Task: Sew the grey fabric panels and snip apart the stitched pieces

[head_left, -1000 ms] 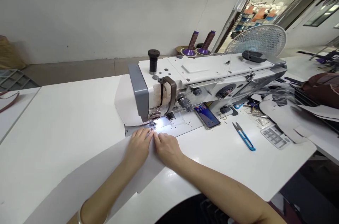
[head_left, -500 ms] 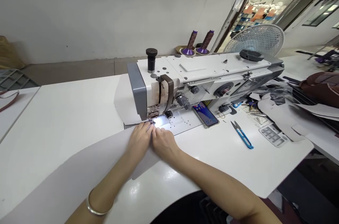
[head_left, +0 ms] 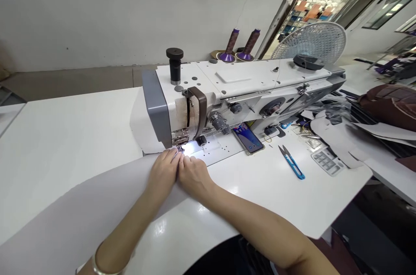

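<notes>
Part of the white sheet [head_left: 107, 192] invisible beneath the fingers [head_left: 186, 161].

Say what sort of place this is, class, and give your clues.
Probably a sewing workshop: a large sewing machine, two thread cones behind it, and blue snips on the white table.

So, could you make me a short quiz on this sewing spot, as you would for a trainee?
1. True or false: the phone lies face up with its screen lit.
2. How many thread cones stand beyond the sewing machine?
3. Where are the left hand and right hand?

Key:
1. True.
2. Two.
3. Side by side at the pale sheet, close to the presser foot.
</notes>
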